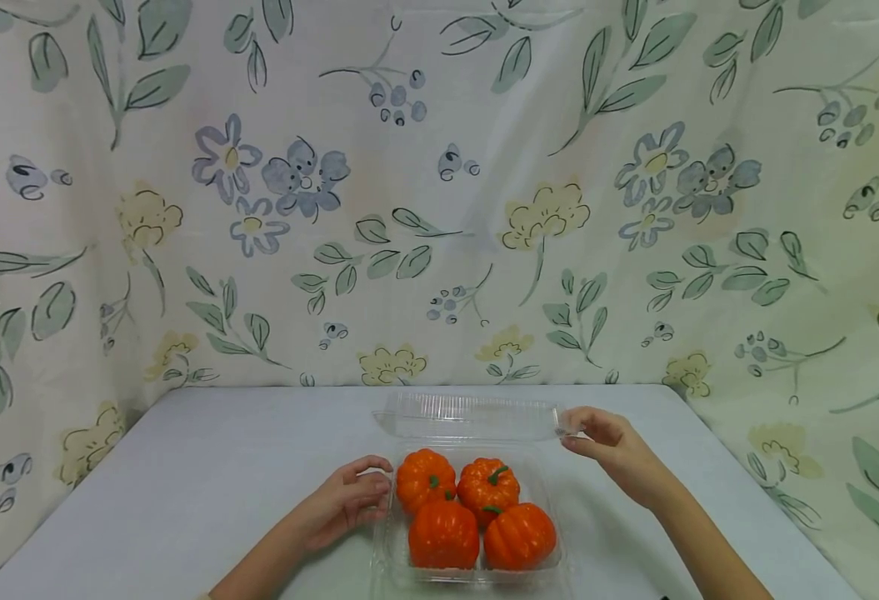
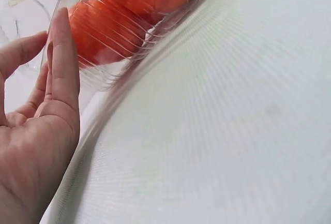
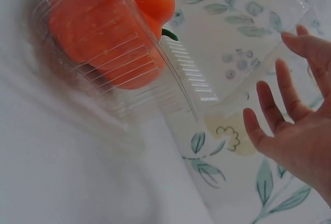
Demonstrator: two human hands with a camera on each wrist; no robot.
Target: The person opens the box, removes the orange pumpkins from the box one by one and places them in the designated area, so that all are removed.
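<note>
A clear plastic clamshell container (image 1: 548, 487) stands on the table with several glossy orange pumpkins (image 1: 445, 533) with green stems in it. Its ribbed clear lid (image 1: 469, 417) is swung up and back along the far side. My left hand (image 1: 349, 504) is at the container's left wall, its nearly straight fingers (image 2: 64, 69) touching the side and the thumb right by the rim. At the lid's right end, my right hand (image 1: 619, 454) pinches the corner between thumb and index finger. The other fingers (image 3: 269, 105) of that hand are spread and loosely bent, holding nothing.
The white table (image 1: 222, 467) reaches back to a hanging cloth (image 1: 439, 208) printed with flowers and leaves. Bare tabletop shows on both sides of the container. A small dark object (image 1: 664, 597) peeks in at the bottom edge, near the right forearm.
</note>
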